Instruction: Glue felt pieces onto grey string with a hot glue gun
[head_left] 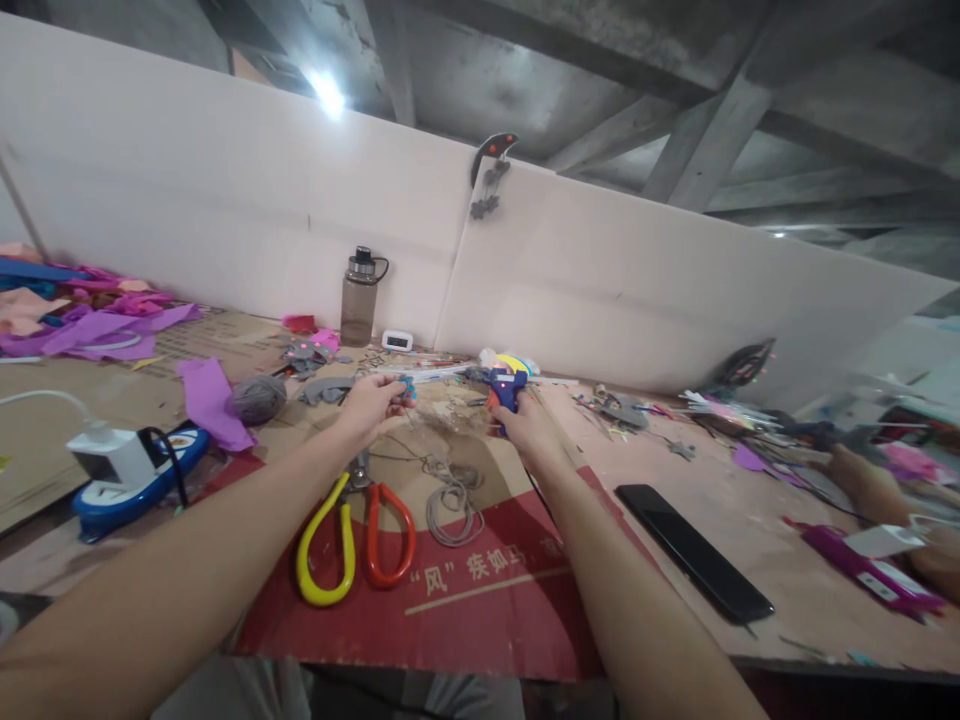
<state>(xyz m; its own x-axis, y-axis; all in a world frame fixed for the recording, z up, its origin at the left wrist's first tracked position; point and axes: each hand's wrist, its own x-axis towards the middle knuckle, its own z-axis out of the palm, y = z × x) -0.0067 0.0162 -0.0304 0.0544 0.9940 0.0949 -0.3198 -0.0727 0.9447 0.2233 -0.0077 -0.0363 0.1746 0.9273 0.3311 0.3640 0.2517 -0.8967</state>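
Observation:
My left hand (373, 402) pinches a small blue-and-grey piece (407, 391), too small to name, above the cardboard. To its right, my right hand (523, 415) is wrapped round a blue hot glue gun (507, 386), whose nozzle points left towards the piece. A gap lies between nozzle and piece. Below my left hand, scissors (358, 530) with one yellow and one red handle lie on the red printed cardboard (480, 640). Beside them is a loose coil of grey cord (454, 508).
A bottle (359, 300) and a small white digital display (397, 341) stand near the back panel. A blue power strip (142, 490), grey yarn ball (259, 399) and purple felt (214, 403) lie left. A black phone (694, 552), purple power strip (870, 570) and another person's arm (870, 485) are right.

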